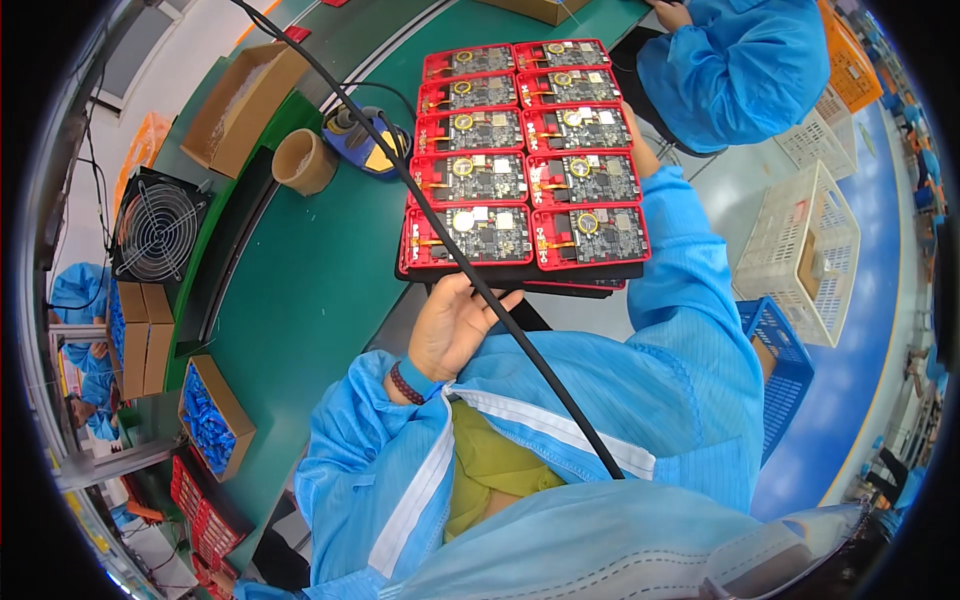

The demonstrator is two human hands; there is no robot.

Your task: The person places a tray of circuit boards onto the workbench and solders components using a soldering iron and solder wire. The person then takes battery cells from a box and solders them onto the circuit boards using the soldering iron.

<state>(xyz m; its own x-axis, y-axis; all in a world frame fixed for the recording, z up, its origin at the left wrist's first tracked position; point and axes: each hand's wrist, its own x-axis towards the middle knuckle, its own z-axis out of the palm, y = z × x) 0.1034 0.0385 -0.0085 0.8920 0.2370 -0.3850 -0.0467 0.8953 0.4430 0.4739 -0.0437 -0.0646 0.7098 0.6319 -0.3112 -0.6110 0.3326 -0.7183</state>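
Note:
A dark tray (590,272) carries two columns of red plastic cases (543,262), each with a black circuit board (490,240) inside. Most boards show a round yellow-ringed part; a pale disc sits there on the nearest left one. At least one more tray edge shows beneath. My left hand (455,325) is closed on the near edge, its fingers partly hidden under the tray. Along the far right side my right hand (640,140) grips the tray, with most of its fingers hidden behind the cases. A black cable (440,225) crosses in front of the tray.
A green bench (290,290) runs along the left. On it stand a brown round pot (304,162), a blue soldering-iron stand (365,140) and a carton of blue pieces (215,420). A fan (160,228) stands left. Another person (740,70) works ahead right, near white crates (800,250).

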